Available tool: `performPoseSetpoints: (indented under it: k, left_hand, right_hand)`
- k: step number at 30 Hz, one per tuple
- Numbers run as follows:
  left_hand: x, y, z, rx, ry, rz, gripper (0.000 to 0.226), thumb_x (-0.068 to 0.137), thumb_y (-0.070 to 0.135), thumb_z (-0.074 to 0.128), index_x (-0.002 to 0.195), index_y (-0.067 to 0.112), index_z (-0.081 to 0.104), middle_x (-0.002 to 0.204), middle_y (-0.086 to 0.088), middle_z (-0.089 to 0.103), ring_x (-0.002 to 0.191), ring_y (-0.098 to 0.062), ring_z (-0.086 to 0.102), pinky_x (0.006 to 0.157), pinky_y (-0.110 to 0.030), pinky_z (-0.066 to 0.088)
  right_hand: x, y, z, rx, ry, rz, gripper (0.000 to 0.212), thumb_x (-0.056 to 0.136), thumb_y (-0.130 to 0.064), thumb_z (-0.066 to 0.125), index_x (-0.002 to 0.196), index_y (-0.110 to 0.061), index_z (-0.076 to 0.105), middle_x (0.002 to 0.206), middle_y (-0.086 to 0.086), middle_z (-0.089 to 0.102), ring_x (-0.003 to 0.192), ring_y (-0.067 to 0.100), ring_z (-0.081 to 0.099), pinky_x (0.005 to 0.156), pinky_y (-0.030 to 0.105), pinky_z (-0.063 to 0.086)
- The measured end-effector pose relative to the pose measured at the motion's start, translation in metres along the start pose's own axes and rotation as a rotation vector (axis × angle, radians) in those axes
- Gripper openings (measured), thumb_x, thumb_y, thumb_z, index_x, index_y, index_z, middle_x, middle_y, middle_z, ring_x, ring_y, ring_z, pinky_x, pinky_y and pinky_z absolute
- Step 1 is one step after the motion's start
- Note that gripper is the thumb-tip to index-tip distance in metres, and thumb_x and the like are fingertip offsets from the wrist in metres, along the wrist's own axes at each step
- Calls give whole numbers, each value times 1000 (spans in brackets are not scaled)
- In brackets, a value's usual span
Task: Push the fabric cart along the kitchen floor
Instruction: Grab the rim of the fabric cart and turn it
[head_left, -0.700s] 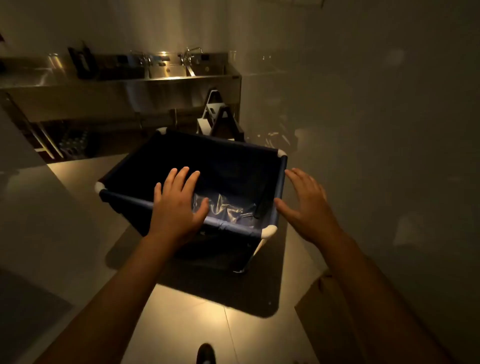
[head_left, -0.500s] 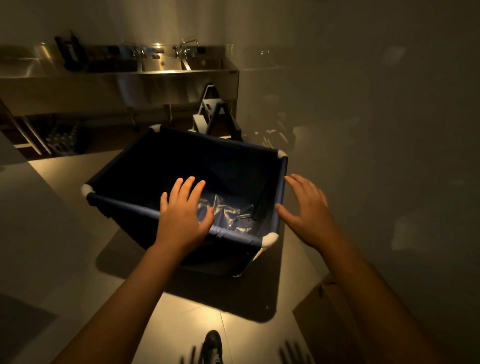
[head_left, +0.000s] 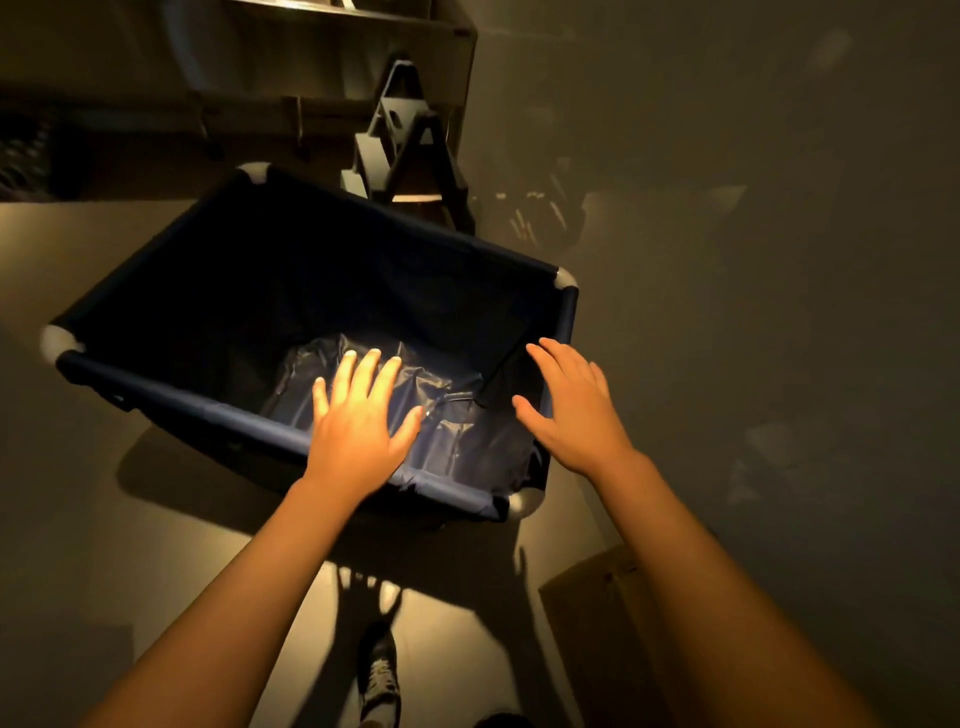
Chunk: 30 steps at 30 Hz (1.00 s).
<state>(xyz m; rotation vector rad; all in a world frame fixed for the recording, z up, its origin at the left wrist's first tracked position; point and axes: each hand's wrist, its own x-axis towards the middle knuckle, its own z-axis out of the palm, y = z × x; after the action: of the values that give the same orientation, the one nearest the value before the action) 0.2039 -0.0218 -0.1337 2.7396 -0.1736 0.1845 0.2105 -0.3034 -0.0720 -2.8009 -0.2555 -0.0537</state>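
On the head camera I count two hands and one fabric cart (head_left: 171, 395). My left hand (head_left: 358, 421) lies flat, fingers spread, over the near rim; my right hand (head_left: 574, 410) hovers splayed by the right rim, gripping nothing. The cart is dark blue with white corner caps, crumpled plastic liner (head_left: 452, 415) inside, standing on the floor (head_left: 78, 545) beside the wall (head_left: 753, 260).

Dark-blue fabric cart (head_left: 171, 400) stands open on floor; crumpled liner inside.
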Motion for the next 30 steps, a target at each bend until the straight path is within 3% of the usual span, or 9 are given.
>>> performPoseSetpoints:
  k: [14,24,30]
  left_hand:
    - [19,37,83,-52,-83,-181,71,94,64,27,155,28,24,163,-1,28,154,-25,11,120,-61,17]
    - [14,118,153,24,-157,-450,70,94,63,29,154,27,26,163,-2,28,154,-27,13,118,-65,18]
    - [-7,158,173,23,-181,-544,71,95,65,28,156,29,21,165,-2,22,155,-28,9,119,-63,18]
  right_hand:
    - [74,91,35,5,-206,-80,68,95,-55,44,155,-31,23,164,-3,22,153,20,14,123,56,14]
    - [126,190,68,-65,-450,-367,71,94,-58,39,155,-28,23,165,-2,21,153,23,12,123,56,13]
    - [134,211,83,-57,-540,-530,73,94,-56,48,156,-28,22,165,-1,20,154,25,11,123,57,13]
